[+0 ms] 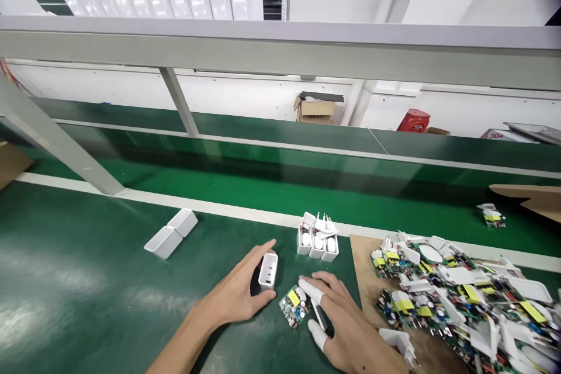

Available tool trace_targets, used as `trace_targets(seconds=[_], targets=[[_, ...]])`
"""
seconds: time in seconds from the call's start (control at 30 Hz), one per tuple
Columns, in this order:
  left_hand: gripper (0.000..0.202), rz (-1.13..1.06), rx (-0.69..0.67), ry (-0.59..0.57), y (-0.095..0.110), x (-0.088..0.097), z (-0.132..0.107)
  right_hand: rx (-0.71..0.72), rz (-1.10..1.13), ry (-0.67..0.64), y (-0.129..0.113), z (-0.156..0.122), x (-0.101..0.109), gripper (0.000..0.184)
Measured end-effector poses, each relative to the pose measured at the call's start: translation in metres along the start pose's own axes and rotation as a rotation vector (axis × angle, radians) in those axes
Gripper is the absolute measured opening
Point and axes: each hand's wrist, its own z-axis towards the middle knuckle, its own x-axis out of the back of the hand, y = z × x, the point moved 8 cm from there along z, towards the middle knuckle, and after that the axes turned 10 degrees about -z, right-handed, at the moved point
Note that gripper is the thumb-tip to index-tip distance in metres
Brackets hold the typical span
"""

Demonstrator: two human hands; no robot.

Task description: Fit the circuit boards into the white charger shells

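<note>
My left hand [239,286] curves its thumb and fingers around a white charger case [268,271], whose upturned end shows several small slots. Just right of it lies a circuit board [294,306] with a yellow-wrapped part and small components. My right hand [337,315], with white finger cots on thumb and index finger, grips at the board's right side, where a thin white plate [319,314] shows between the fingers. Whether plate and board are joined is hard to see. Beyond the hands, white cases [316,250] stand in a row with white plug parts in them.
Two white cases [164,242] lie on the green table to the left. At right, a brown board [366,263] bears a heap of circuit boards and white covers [464,298]. A grey shelf frame [280,55] crosses above, and a cardboard box [315,110] stands behind.
</note>
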Motion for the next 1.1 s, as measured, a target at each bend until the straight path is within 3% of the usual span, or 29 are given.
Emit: trace_targets(seconds=[0.33,0.53,0.63,0.73,0.9,1.1], targets=[[0.092,-0.064,-0.037,0.059,-0.002,-0.004,0.000,0.110,0.096,0.006,-0.011,0.003,-0.002,0.068],[0.092,-0.076,-0.076,0.085,-0.001,-0.006,-0.001,0.151,0.221,0.321,-0.019,0.002,0.026,0.062],[0.089,-0.119,-0.124,0.115,0.008,-0.008,-0.002,0.086,0.127,0.498,-0.015,-0.002,0.041,0.054],[0.091,-0.153,-0.212,0.130,0.021,-0.013,-0.002,0.094,0.033,0.585,-0.022,-0.007,0.046,0.058],[0.092,-0.160,-0.296,0.123,0.028,-0.020,-0.001,0.162,-0.081,0.609,-0.039,-0.011,0.042,0.067],[0.097,-0.150,-0.310,0.100,0.031,-0.022,-0.002,0.159,-0.157,0.602,-0.043,-0.009,0.042,0.070]])
